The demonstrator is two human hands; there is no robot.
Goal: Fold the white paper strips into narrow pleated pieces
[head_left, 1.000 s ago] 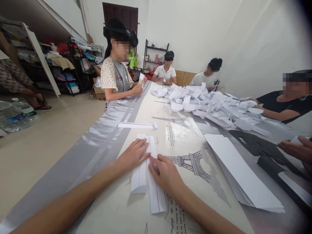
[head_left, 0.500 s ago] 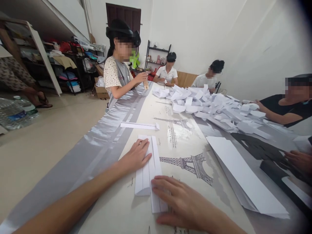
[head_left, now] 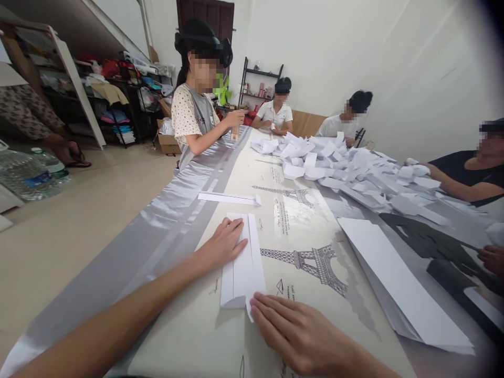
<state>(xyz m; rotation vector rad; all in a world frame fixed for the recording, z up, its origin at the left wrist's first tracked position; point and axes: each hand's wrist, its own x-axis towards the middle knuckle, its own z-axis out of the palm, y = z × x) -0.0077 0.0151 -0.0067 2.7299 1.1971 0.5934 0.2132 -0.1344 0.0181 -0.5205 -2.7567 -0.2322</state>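
A folded white paper piece (head_left: 234, 289) lies lengthwise on the printed tablecloth, creased along its length. My left hand (head_left: 224, 242) rests flat across its upper part, fingers stretched out and holding it down. Along its right side runs a narrow folded paper strip (head_left: 255, 262), whose lower end pokes out at the bottom corner. There my right hand (head_left: 289, 328) has its fingers pressed together on that end; its thumb is hidden. Just beyond the folded piece, another slim folded paper strip (head_left: 228, 198) lies crosswise.
A stack of long white paper sheets (head_left: 401, 283) lies to the right. Farther back is a big heap of folded papers (head_left: 346, 163). Several people sit or stand around the table, one person (head_left: 200, 115) at its left side. Water bottles (head_left: 35, 173) stand on the floor.
The narrow strip has slid away from me along the folded piece, so less of it sticks out below. My right hand's fingers have drawn together at its end. My left hand stays in place.
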